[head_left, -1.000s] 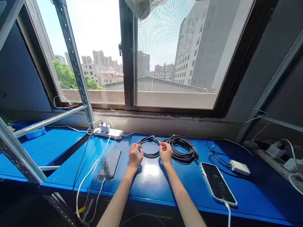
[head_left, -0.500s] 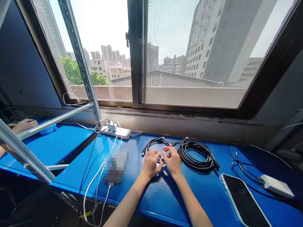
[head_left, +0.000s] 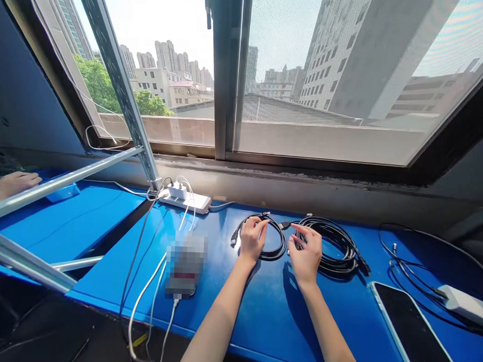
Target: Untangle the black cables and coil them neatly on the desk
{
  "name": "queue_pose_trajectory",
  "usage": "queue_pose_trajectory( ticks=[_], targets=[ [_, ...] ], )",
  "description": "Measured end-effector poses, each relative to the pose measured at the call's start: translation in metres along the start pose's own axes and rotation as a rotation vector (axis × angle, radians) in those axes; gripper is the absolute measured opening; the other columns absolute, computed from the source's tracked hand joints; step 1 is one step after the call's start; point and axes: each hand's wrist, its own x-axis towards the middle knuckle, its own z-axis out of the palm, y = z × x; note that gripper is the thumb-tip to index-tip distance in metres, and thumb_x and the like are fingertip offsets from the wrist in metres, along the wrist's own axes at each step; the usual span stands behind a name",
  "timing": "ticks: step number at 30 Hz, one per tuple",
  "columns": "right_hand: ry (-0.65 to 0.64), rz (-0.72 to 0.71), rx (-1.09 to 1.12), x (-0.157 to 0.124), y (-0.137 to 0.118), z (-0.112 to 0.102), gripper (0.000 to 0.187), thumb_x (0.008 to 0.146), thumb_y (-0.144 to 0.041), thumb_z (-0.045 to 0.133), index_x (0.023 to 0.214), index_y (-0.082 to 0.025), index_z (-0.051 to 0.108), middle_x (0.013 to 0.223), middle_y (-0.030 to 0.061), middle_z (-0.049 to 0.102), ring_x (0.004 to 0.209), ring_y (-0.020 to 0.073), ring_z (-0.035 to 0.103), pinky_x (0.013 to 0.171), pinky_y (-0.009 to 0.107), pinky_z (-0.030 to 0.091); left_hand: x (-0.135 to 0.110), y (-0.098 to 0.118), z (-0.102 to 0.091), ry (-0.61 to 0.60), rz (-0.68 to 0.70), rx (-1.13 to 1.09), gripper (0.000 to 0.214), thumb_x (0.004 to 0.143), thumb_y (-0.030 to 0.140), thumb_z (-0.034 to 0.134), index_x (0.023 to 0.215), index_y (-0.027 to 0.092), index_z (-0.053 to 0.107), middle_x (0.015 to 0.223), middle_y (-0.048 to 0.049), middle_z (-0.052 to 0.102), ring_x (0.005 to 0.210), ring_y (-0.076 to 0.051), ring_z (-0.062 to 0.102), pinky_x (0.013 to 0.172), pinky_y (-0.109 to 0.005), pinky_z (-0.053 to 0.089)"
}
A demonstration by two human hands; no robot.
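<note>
On the blue table, a small coil of black cable (head_left: 277,254) lies flat, with a connector at its left side and another at its top. My left hand (head_left: 252,242) is over this coil's left part, fingers bent and the thumb apart from them; no grip on the cable shows. To the right is a larger, thicker coil of black cable (head_left: 349,253). My right hand (head_left: 307,254) hovers in front of its left edge with curved, parted fingers and nothing visible between them. A USB-type plug (head_left: 284,225) lies between the two coils.
A white power strip (head_left: 189,199) with plugs stands at the back left, near a metal rack post (head_left: 118,76). A blurred device (head_left: 185,266) has white cables. At right lie a phone (head_left: 414,329) and a white adapter (head_left: 469,305). Another person's hand (head_left: 17,182) is far left.
My hands have moved apart: the right one went right, toward the larger coil, while the left stays at the small coil. The view has shifted and tilted down slightly.
</note>
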Motion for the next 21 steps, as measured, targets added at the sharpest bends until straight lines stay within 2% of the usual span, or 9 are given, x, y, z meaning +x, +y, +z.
queue_pose_trajectory(
  ticks=[3, 9, 13, 15, 18, 20, 21],
  targets=[
    [0.037, 0.049, 0.042, 0.003, 0.003, -0.002, 0.026, 0.071, -0.025, 0.051, 0.091, -0.020, 0.066, 0.097, 0.0082, 0.052, 0.089, 0.0203, 0.059, 0.072, 0.037, 0.058, 0.003, 0.000, 0.002, 0.018, -0.042, -0.024, 0.016, 0.085, 0.013, 0.056, 0.085, 0.021, 0.070, 0.085, -0.0050, 0.060, 0.076, -0.015, 0.059, 0.070, -0.029, 0.049],
    [-0.041, 0.062, 0.031, 0.000, 0.009, 0.004, 0.023, 0.072, -0.022, 0.048, 0.086, -0.020, 0.066, 0.095, 0.0079, 0.052, 0.087, 0.0200, 0.059, 0.067, 0.036, 0.058, 0.008, 0.001, 0.003, 0.005, -0.105, -0.088, 0.009, 0.075, 0.015, 0.067, 0.068, 0.020, 0.067, 0.081, -0.0028, 0.057, 0.074, -0.015, 0.059, 0.070, -0.027, 0.050],
    [-0.109, 0.060, -0.018, 0.000, 0.008, 0.012, 0.021, 0.070, -0.021, 0.051, 0.082, -0.020, 0.067, 0.091, 0.0071, 0.055, 0.075, 0.0177, 0.059, 0.056, 0.030, 0.055, 0.014, -0.003, -0.006, -0.001, -0.166, -0.147, 0.013, 0.074, 0.020, 0.066, 0.063, 0.019, 0.060, 0.080, -0.0022, 0.054, 0.070, -0.014, 0.057, 0.067, -0.026, 0.050],
    [-0.119, 0.053, -0.058, 0.001, 0.005, 0.009, 0.020, 0.071, -0.023, 0.052, 0.084, -0.020, 0.067, 0.090, 0.0071, 0.057, 0.071, 0.0173, 0.059, 0.057, 0.031, 0.054, 0.017, -0.005, -0.010, 0.003, -0.202, -0.172, 0.015, 0.077, 0.023, 0.059, 0.063, 0.020, 0.056, 0.078, -0.0019, 0.051, 0.067, -0.014, 0.056, 0.066, -0.027, 0.050],
    [-0.099, 0.044, -0.122, -0.002, 0.002, -0.012, 0.027, 0.075, -0.028, 0.055, 0.097, -0.019, 0.067, 0.096, 0.0086, 0.060, 0.079, 0.0196, 0.061, 0.072, 0.037, 0.054, 0.023, -0.007, -0.015, -0.006, -0.240, -0.200, 0.018, 0.079, 0.025, 0.049, 0.061, 0.021, 0.049, 0.072, -0.0012, 0.048, 0.062, -0.014, 0.053, 0.064, -0.027, 0.049],
    [-0.094, 0.033, -0.189, -0.013, 0.001, -0.040, 0.033, 0.077, -0.034, 0.056, 0.106, -0.020, 0.065, 0.104, 0.0102, 0.061, 0.092, 0.0234, 0.061, 0.085, 0.042, 0.050, 0.025, -0.007, -0.018, -0.028, -0.250, -0.207, 0.019, 0.077, 0.026, 0.046, 0.059, 0.022, 0.045, 0.069, -0.0010, 0.047, 0.061, -0.014, 0.052, 0.063, -0.027, 0.049],
    [-0.149, -0.005, -0.300, -0.021, 0.003, -0.057, 0.038, 0.078, -0.039, 0.057, 0.113, -0.023, 0.063, 0.111, 0.0100, 0.061, 0.101, 0.0256, 0.059, 0.090, 0.045, 0.047, 0.026, -0.006, -0.018, -0.040, -0.252, -0.207, 0.018, 0.076, 0.027, 0.046, 0.058, 0.022, 0.044, 0.068, -0.0010, 0.047, 0.061, -0.015, 0.052, 0.063, -0.028, 0.048]
  ],
)
